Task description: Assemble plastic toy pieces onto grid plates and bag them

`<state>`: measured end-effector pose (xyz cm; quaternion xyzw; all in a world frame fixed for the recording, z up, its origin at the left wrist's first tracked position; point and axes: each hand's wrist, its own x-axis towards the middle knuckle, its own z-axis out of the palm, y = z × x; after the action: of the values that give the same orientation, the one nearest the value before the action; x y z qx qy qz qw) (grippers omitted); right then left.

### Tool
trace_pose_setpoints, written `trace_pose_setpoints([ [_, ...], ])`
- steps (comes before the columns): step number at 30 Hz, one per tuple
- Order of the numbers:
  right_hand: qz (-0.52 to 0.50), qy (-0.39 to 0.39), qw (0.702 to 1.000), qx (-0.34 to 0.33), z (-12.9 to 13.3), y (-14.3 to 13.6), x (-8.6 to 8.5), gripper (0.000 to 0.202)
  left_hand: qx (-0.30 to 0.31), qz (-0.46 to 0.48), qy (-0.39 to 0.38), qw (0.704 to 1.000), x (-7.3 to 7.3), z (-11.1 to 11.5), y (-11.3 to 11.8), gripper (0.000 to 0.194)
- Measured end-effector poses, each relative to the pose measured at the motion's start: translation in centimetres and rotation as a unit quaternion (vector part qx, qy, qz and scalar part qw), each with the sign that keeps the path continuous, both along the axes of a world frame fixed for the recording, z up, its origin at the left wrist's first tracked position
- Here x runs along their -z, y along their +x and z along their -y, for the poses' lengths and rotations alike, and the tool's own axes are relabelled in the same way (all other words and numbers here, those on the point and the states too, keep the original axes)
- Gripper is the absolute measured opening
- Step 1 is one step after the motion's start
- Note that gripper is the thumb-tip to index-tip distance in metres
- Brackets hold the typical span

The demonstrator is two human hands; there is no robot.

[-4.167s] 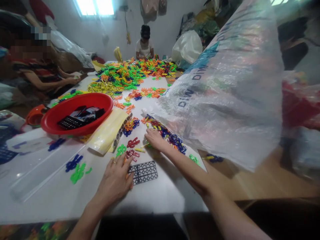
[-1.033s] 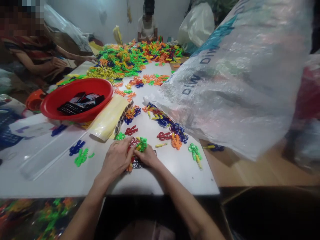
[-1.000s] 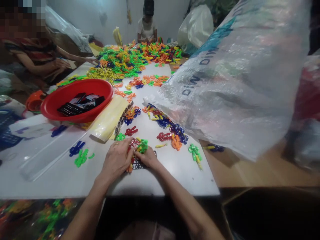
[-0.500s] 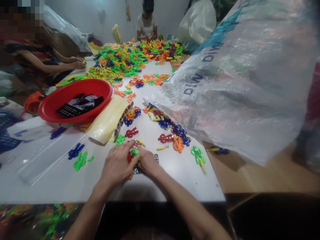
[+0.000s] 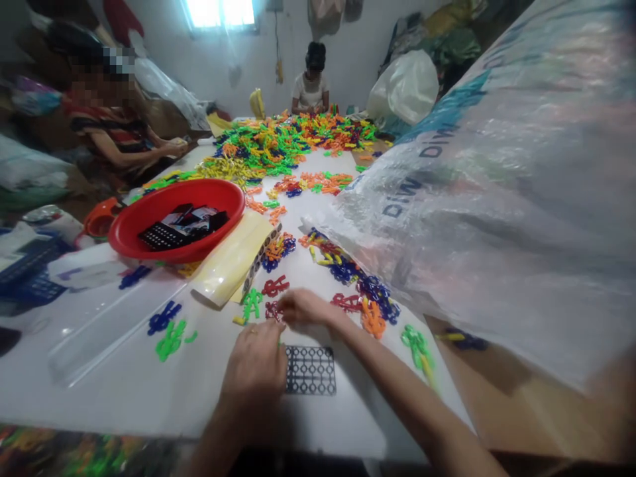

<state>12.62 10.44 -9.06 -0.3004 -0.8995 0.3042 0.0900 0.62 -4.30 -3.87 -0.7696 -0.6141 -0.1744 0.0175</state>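
Observation:
My left hand (image 5: pixel 256 358) is closed, its fingers curled down at the left edge of a black plastic grid (image 5: pixel 312 371) with round holes. What those fingers hold, if anything, is hidden. My right hand (image 5: pixel 305 308) is beyond the grid, with its fingers drawn together beside a dark red plastic piece (image 5: pixel 273 310). Whether it grips anything cannot be made out. Close by are another red piece (image 5: pixel 275 285), a green piece (image 5: pixel 252 303) and a small yellow piece (image 5: pixel 239 320).
A red basin (image 5: pixel 119 242) holds black grids. Beside it lies a yellow sheet (image 5: pixel 226 265). A large translucent sack (image 5: pixel 497 218) leans over the right side. Colourful plastic pieces (image 5: pixel 268 146) are heaped at the back. Two people sit left and far across the white table (image 5: pixel 149 404).
The view has tilted up. My hands have come apart: the right has moved forward off the grid toward the red pieces. More of the grid shows now.

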Motion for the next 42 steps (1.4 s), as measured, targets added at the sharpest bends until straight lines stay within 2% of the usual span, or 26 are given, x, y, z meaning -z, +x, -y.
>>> trace_pose_setpoints([
  [2,0.049,0.095,0.986,0.125,-5.0,-2.5,-1.4,0.028,0.007,-0.007,0.033,0.999,0.4,0.0,-0.1,0.028],
  [4,0.068,0.134,0.971,0.189,-9.4,-5.0,-2.6,0.035,0.007,-0.014,0.051,0.999,0.8,0.0,-0.4,0.030],
  [6,0.071,0.139,0.969,0.190,-12.2,-6.4,-2.7,0.036,0.009,-0.021,0.051,0.998,1.2,-0.1,-0.8,0.031],
  [9,0.089,0.151,0.975,0.137,-12.6,-5.2,-1.1,0.031,0.027,-0.029,0.040,0.998,1.6,-0.3,-1.4,0.034],
  [12,0.120,0.195,0.970,0.077,-10.2,-0.9,0.6,0.026,0.014,-0.011,0.041,0.999,1.4,-0.8,-1.4,0.034],
  [15,0.127,0.223,0.961,0.098,-7.6,2.5,0.7,0.022,-0.007,0.016,0.034,0.999,0.9,-1.4,-1.4,0.030],
  [18,0.110,0.212,0.964,0.116,-6.6,3.5,0.5,0.019,0.003,0.007,0.047,0.999,0.7,-1.1,-1.6,0.028],
  [21,0.082,0.165,0.975,0.125,-6.6,3.5,-0.2,0.025,-0.004,-0.018,0.054,0.998,0.5,0.1,-2.0,0.028],
  [24,0.005,0.122,0.974,0.191,-5.1,4.1,-2.0,0.034,-0.039,-0.037,0.012,0.998,-0.3,0.8,-2.3,0.026],
  [26,-0.074,0.102,0.957,0.259,-2.3,4.4,-3.3,0.032,-0.078,-0.043,-0.036,0.995,-1.0,0.5,-2.4,0.025],
  [29,-0.174,0.009,0.934,0.312,4.5,4.2,-4.0,0.026,-0.116,-0.048,-0.062,0.990,-1.6,-0.5,-2.4,0.027],
  [32,-0.217,-0.173,0.920,0.278,11.6,2.8,-2.1,0.016,-0.106,-0.060,-0.029,0.992,-1.7,-1.0,-2.3,0.035],
  [35,-0.250,-0.248,0.894,0.279,15.3,1.0,0.7,0.006,-0.045,-0.077,-0.041,0.995,-1.4,-1.0,-2.6,0.037],
  [37,-0.261,-0.225,0.897,0.277,15.8,0.3,1.8,0.007,-0.016,-0.075,-0.056,0.995,-1.2,-1.0,-2.9,0.036],
  [39,-0.245,-0.158,0.924,0.245,15.4,0.0,2.1,0.007,-0.014,-0.063,-0.057,0.996,-1.0,-0.9,-3.1,0.037],
  [42,-0.153,-0.041,0.970,0.183,15.0,-0.4,2.0,0.013,-0.004,-0.048,-0.060,0.997,-1.1,-0.8,-3.3,0.041],
])
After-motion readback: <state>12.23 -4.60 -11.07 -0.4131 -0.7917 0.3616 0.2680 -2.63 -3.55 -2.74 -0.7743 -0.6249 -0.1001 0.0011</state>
